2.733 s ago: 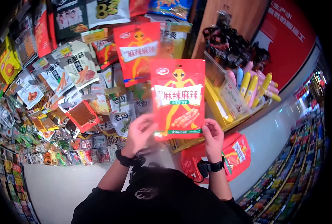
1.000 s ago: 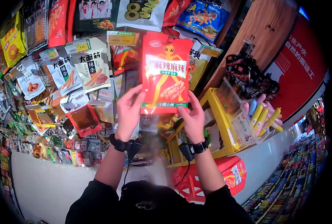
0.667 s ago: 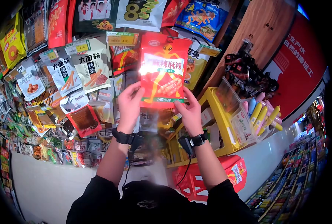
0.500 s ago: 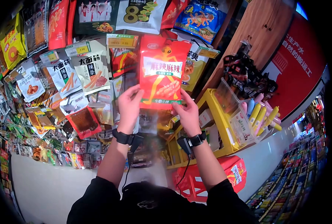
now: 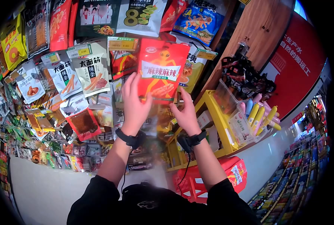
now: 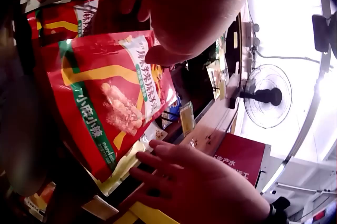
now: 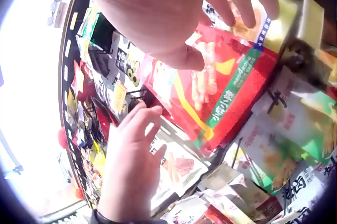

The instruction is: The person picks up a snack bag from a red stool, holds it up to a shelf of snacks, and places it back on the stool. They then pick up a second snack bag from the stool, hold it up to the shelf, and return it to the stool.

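Red packet (image 5: 162, 73), one: slightly tilted, toward right edge of wooden-sided display rack (image 5: 264, 28). Left hand (image 5: 137, 104), right hand (image 5: 185, 114): fingers extended, lower-corner pinch now released, suggesting the rack bears it; lingering touch unclear.

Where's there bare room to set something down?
Bare floor between the snack packets and left sleeve; a narrower strip between the yellow rack and far-right shelves. Crowded: around the red bag and clear tub.
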`<state>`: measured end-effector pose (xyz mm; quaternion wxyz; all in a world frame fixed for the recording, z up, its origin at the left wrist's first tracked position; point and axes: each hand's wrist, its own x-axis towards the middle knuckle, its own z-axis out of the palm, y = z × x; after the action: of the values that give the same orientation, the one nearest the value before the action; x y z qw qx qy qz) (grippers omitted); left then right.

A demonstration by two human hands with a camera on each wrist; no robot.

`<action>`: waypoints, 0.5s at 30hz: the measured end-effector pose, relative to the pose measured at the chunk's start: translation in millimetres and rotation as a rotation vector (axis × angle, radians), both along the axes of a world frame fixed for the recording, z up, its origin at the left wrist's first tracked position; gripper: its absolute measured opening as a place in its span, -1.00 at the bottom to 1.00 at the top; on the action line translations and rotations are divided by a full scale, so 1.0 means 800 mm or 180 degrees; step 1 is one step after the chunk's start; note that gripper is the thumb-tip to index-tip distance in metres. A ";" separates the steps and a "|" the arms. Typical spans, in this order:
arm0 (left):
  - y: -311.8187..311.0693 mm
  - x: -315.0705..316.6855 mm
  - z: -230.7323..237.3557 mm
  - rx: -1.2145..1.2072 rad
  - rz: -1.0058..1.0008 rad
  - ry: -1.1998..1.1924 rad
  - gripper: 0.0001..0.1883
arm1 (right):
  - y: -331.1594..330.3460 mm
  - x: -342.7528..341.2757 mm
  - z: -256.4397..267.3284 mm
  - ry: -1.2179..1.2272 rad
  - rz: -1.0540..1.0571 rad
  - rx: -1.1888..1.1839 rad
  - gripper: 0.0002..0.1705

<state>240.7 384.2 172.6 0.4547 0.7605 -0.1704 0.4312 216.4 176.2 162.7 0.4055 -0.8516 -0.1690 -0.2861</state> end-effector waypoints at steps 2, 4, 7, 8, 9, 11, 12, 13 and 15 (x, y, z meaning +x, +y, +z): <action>-0.005 0.003 0.012 0.0265 -0.0260 -0.0208 -0.33 | 0.006 -0.003 0.018 -0.0277 -0.0121 0.0001 -0.27; -0.008 0.014 0.020 0.0627 -0.0208 -0.0273 -0.33 | 0.012 -0.004 0.034 -0.0387 0.0053 -0.0219 -0.30; -0.014 0.028 0.029 0.1128 -0.0167 -0.0202 -0.33 | 0.016 0.012 0.045 -0.0649 0.0220 -0.0520 -0.35; -0.018 0.032 0.034 0.1280 -0.0091 -0.0077 -0.34 | 0.017 0.022 0.048 -0.0817 0.0229 -0.0600 -0.36; -0.021 0.036 0.038 0.1433 -0.0014 0.0047 -0.34 | 0.018 0.029 0.052 -0.0823 0.0212 -0.0602 -0.36; -0.030 0.047 0.044 0.1559 0.0099 -0.0016 -0.34 | 0.021 0.044 0.061 -0.0986 0.0105 -0.0728 -0.35; -0.034 0.053 0.045 0.1683 0.0220 -0.0063 -0.34 | 0.021 0.052 0.063 -0.0893 0.0154 -0.0648 -0.35; -0.038 0.058 0.047 0.1674 0.0210 -0.0064 -0.34 | 0.019 0.062 0.063 -0.0890 0.0146 -0.0658 -0.35; -0.046 0.068 0.049 0.1703 0.0391 -0.0123 -0.31 | 0.018 0.075 0.068 -0.0810 0.0159 -0.0613 -0.35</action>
<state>295.4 347.7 212.1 0.2073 0.8540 -0.2405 0.4121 276.8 190.9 217.0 0.3043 -0.8389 -0.2667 -0.3641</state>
